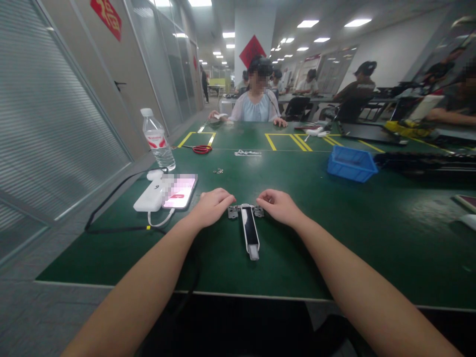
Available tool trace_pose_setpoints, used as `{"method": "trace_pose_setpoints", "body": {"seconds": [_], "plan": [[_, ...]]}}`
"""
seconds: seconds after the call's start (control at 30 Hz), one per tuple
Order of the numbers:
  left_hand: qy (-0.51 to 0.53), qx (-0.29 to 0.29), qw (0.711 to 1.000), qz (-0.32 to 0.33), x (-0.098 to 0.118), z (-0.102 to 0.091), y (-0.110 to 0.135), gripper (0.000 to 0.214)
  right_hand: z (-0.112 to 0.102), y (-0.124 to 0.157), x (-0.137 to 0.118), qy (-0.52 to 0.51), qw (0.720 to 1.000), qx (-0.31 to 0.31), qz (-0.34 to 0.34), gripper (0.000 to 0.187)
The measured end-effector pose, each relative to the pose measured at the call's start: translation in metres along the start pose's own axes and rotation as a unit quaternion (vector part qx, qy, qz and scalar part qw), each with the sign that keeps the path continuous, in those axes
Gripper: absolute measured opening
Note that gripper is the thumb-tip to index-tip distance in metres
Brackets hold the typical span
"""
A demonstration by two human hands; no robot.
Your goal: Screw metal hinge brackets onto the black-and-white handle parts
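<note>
A green table [353, 248] spreads before us, its pale front edge running across below our forearms [330, 248]. In front of us, well inside that edge, lies a slim white device [250, 230] with a dark face, its narrow tip toward us and a left bracket [232, 212] and right bracket [259, 211] flanking its far end. A band of tabletop separates tip and edge; a wider stretch runs right toward the blue bin [351, 164]. Leftward, a phone [182, 192] and a white block [149, 196] take up room. Our left hand [215, 204] arches down, fingertips at the left bracket; our right hand [278, 206] curls inward beside the right one. Whether either pinches its bracket, we cannot tell.
</note>
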State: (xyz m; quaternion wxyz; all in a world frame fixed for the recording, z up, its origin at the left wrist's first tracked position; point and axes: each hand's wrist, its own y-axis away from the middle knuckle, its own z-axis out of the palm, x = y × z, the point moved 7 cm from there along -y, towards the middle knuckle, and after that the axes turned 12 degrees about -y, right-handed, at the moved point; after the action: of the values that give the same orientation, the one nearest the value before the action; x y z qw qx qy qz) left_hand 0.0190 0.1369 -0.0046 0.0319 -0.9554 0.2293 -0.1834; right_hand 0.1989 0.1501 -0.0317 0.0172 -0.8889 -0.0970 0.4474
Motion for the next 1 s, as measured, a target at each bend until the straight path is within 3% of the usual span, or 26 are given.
{"method": "trace_pose_setpoints", "body": {"seconds": [0.1,0.27,0.43,0.63,0.83,1.0], "plan": [[0.006,-0.005,1.0,0.005,0.0005,0.0016,0.0002,0.043,0.0019,0.0004,-0.0009,0.01,1.0,-0.011,-0.004,0.012],[0.029,0.04,0.998,0.027,0.0038,-0.0053,0.0009,0.043,0.0009,0.0,0.0006,0.016,1.0,0.009,-0.003,0.021],[0.005,0.015,1.0,0.014,0.0025,-0.0012,0.0011,0.042,0.0043,-0.0005,0.0022,0.014,1.0,-0.01,-0.004,0.014],[0.015,0.036,0.999,0.031,0.0052,-0.0047,0.0015,0.042,0.0033,0.0001,0.0007,0.032,0.999,0.003,0.0,0.025],[-0.018,0.019,0.999,0.023,0.0028,-0.0001,0.0011,0.04,0.0047,0.0009,-0.0006,0.034,0.999,-0.011,0.001,0.018],[0.003,0.044,0.999,0.029,0.0049,-0.0054,0.0015,0.04,0.0028,0.0004,-0.001,0.033,0.999,0.001,-0.005,0.028]]}}
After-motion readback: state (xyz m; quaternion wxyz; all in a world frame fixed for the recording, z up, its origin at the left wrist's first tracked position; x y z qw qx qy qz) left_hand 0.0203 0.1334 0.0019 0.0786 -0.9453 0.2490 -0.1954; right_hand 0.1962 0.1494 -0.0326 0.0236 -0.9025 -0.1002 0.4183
